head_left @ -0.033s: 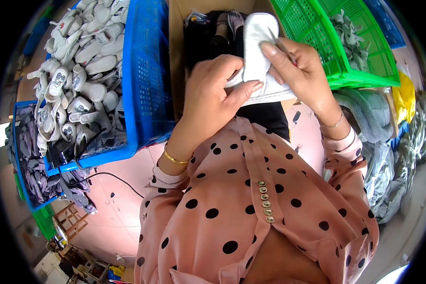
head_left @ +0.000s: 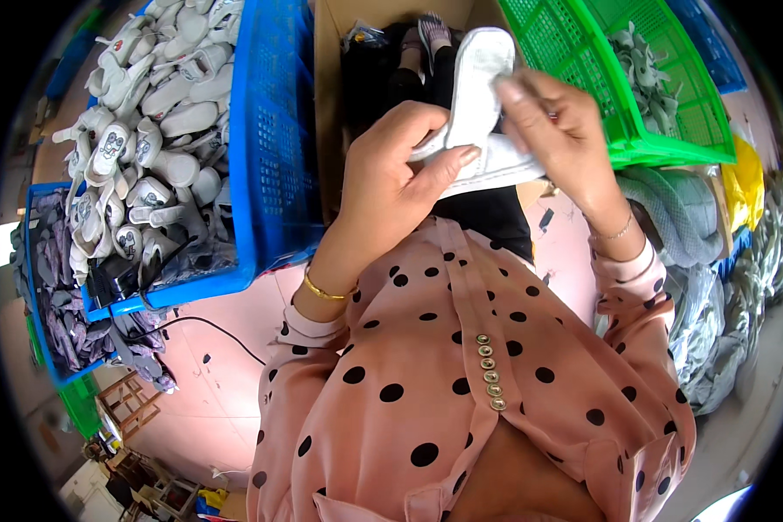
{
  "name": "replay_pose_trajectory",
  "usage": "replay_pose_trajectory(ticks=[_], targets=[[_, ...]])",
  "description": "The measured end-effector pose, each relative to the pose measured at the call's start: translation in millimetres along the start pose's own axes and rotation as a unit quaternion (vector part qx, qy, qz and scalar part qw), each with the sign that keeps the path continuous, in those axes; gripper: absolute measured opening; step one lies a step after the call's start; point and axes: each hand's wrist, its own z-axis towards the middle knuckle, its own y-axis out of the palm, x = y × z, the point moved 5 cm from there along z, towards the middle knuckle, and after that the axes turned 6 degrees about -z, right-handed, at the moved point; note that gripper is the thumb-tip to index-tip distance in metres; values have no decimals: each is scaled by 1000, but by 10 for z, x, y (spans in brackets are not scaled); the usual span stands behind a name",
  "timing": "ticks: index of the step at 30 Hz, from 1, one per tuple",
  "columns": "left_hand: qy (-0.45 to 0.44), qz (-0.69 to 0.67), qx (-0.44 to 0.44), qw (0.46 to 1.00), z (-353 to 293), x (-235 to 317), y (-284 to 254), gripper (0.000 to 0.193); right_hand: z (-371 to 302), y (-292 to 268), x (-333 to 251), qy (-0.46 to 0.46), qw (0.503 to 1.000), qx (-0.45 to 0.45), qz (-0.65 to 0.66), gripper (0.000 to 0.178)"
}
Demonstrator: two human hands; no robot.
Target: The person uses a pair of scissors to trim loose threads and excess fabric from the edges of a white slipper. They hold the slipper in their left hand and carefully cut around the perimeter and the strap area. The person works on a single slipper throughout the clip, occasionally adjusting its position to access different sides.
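Above the cardboard box, my left hand (head_left: 400,165) is closed around a white slipper (head_left: 480,83), thumb pressed across it. One long rounded part of the slipper stands upright, and another white part with a stitched edge lies crosswise below. My right hand (head_left: 561,122) is curled at the right side of the upright part, slightly smeared by motion. A tiny reddish spot shows among its fingers, perhaps part of a small tool. What those fingers hold is too blurred to name.
A blue crate (head_left: 274,148) heaped with white slippers (head_left: 178,117) stands at the left, grey-purple pieces (head_left: 56,287) below it. The cardboard box (head_left: 329,52) lies ahead. At the right are a green basket (head_left: 583,65) with pale pieces, a yellow bag (head_left: 744,187) and plastic-wrapped bundles (head_left: 705,331).
My right hand has shifted slightly and its fingers have become more blurred beside the slipper. The upright part of the slipper has tipped a little to the right. My left hand keeps its grip.
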Motion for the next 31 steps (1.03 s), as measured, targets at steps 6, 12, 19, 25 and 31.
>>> replay_pose_trajectory(ticks=[6, 12, 19, 25, 31], targets=[[319, 311, 67, 893, -101, 170, -97, 21, 3, -274, 520, 90, 985, 63, -137, 44], [345, 360, 87, 862, -276, 39, 33, 20, -67, 193, 936, 277, 926, -117, 229, 41], [264, 260, 41, 928, -122, -41, -148, 21, 127, 101, 1017, 248, 927, -25, 281, 35], [155, 157, 188, 957, 309, -93, -313, 27, 213, -75, 984, 235, 944, -5, 230, 35], [240, 412, 186, 859, 700, -10, -282, 35, 271, -60, 1088, 211, 948, -30, 237, 36]])
